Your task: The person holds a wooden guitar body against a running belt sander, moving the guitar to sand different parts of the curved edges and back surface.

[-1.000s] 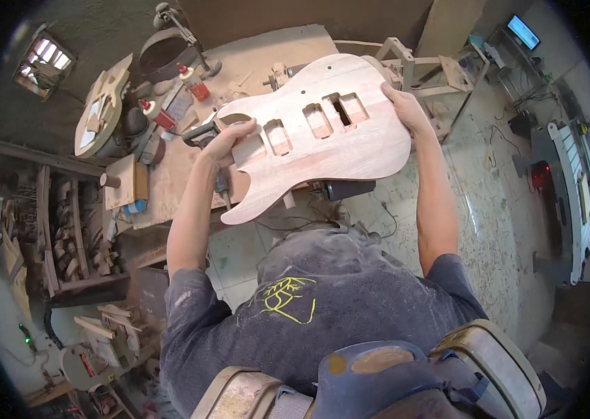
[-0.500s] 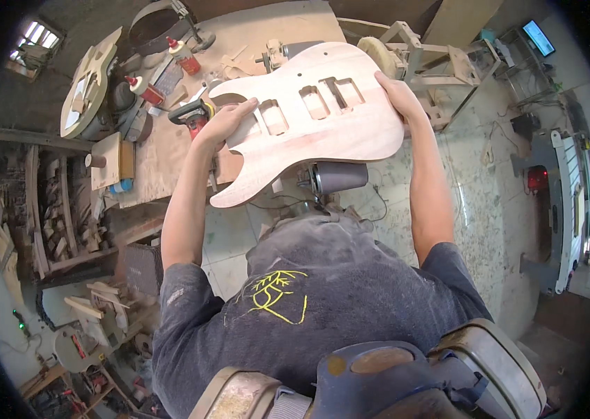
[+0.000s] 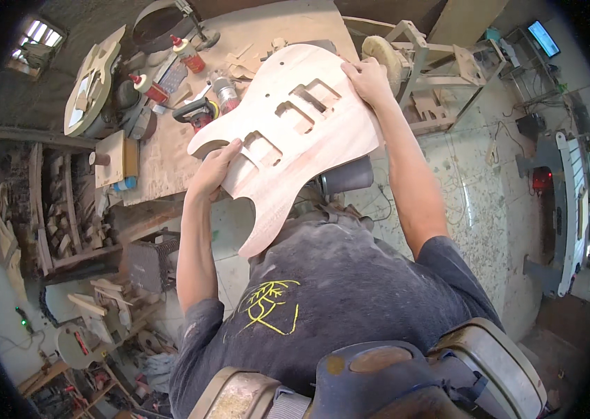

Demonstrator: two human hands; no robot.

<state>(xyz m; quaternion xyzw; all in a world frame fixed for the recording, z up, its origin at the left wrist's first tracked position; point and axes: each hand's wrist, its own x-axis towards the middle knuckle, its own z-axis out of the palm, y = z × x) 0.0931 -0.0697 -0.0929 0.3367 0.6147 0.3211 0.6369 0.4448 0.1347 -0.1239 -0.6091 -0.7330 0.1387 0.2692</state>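
Grip closed, underside hidden: left hand (image 3: 215, 170) and right hand (image 3: 370, 82) seemingly steady the guitar body (image 3: 296, 150), upper centre; turning needs both.

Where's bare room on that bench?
The tan wooden bench shows bare patches between the pale boxlike wooden piece and left hand, and at the far edge beyond the unpainted wooden guitar body. Crowded: around the red-capped plastic bottles.

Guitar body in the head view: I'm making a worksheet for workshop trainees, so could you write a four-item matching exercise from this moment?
1. Left hand
2. Right hand
3. Shirt
4. Screen

A. Lit, at the picture's upper right
B. Holds the guitar body at its rounded end
C. Dark, with a yellow drawing
D. Holds the horned end

Pairs: 1-D, 2-B, 3-C, 4-A
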